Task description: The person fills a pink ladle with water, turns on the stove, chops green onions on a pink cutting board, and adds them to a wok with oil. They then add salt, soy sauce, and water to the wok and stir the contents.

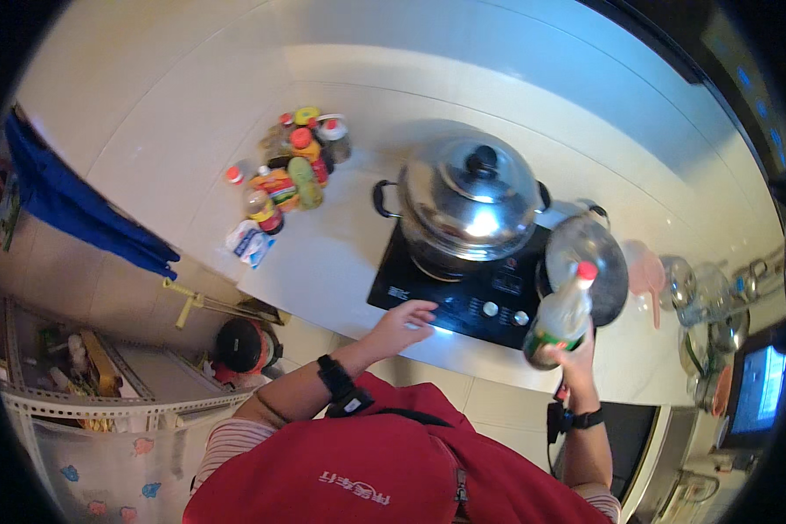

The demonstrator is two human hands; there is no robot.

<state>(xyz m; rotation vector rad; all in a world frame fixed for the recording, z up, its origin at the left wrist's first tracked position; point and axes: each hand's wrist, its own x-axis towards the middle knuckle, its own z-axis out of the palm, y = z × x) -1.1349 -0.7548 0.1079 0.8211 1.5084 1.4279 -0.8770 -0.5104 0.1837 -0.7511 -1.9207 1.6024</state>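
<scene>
My right hand [573, 360] grips a clear plastic bottle [559, 321] with a red cap and a green label, tilted slightly over the right front of the black induction cooktop [452, 314]. Nothing is in my left hand [401, 329], its fingers loosely bent and apart above the cooktop's front edge. A lidded steel steamer pot [468, 203] with black handles stands on the cooktop. Right of it is a dark round pan [589, 262], partly behind the bottle. Two silver knobs [490, 308] show near the cooktop's front.
Several sauce bottles [308, 154] and a white-and-blue packet [251, 243] stand or lie at the counter's left. A pink ladle [648, 278], glass jars [704, 295] and a lit screen [760, 386] are at the right. Below left are a wire-and-metal rack [131, 403] and a black-and-red appliance [242, 345].
</scene>
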